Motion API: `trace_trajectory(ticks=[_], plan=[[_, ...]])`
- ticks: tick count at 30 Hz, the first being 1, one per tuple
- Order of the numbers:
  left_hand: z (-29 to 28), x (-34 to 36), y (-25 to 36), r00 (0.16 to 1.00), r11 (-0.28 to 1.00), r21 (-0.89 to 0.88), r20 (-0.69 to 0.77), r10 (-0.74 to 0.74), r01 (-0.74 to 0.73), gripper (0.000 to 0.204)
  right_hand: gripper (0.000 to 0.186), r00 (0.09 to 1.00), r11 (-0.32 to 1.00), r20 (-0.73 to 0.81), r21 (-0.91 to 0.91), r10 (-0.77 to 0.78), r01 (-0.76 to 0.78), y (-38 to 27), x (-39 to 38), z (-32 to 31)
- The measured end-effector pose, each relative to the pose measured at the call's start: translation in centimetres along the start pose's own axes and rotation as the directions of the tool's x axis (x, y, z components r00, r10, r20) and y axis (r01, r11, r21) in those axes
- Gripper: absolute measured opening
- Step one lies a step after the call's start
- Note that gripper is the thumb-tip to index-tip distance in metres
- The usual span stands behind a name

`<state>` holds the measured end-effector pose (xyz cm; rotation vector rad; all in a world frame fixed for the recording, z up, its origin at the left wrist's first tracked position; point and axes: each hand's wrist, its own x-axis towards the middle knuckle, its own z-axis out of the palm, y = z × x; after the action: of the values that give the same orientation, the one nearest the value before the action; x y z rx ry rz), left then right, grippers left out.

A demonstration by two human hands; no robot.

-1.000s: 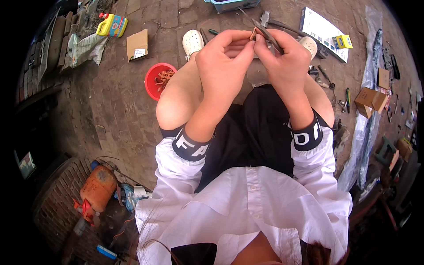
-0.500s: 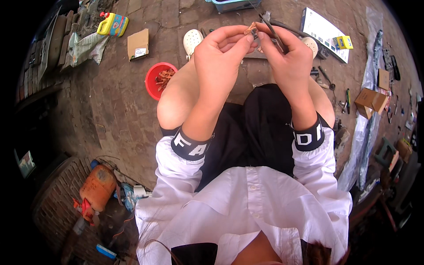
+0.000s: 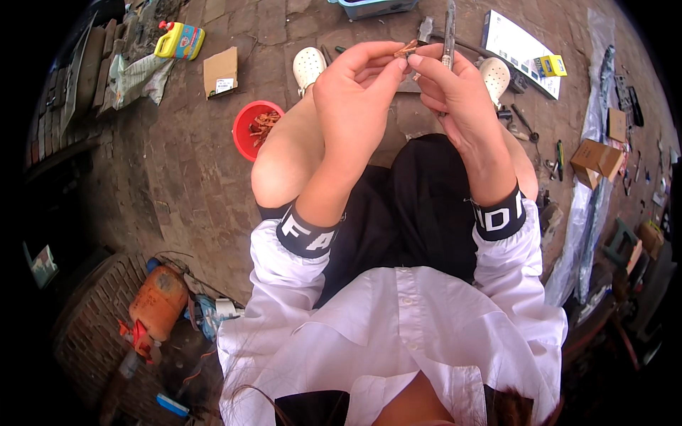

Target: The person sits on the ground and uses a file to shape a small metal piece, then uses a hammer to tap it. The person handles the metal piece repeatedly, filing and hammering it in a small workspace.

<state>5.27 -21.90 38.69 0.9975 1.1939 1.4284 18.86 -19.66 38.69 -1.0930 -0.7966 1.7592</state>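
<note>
Coppery piece point(image 3: 406, 49) sits pinched in left hand point(image 3: 355, 89) — curled right hand point(image 3: 463, 96) clasps slim tool point(image 3: 450, 32)

Copper piece point(image 3: 406, 49): small, thin, orange-brown, bent-looking, around 1 o'clock in view, pinched at left hand point(image 3: 357, 86) fingertips. Metal tool point(image 3: 450, 32): long, slim, dark grey, near upright, upper end toward 12 o'clock, gripped in right hand point(image 3: 460, 89), at copper piece's 2 o'clock. Exact type unclear.
</note>
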Motion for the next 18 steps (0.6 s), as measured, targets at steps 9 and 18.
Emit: trace_trajectory(ticks=[9,18], plan=[[0.1,-0.1,-0.5,0.998,0.998,0.018,-0.031,0.062,-0.062,0.015,0.009,0.973,0.869,0.196,0.452,0.123,-0.201,0.2,0.1,-0.1],[-0.3,0.4,0.2,0.995,0.985,-0.141,-0.002,-0.103,0.102,0.018,0.013,0.994,0.979,0.108,0.199,0.027,-0.048,0.4,0.0,0.1]])
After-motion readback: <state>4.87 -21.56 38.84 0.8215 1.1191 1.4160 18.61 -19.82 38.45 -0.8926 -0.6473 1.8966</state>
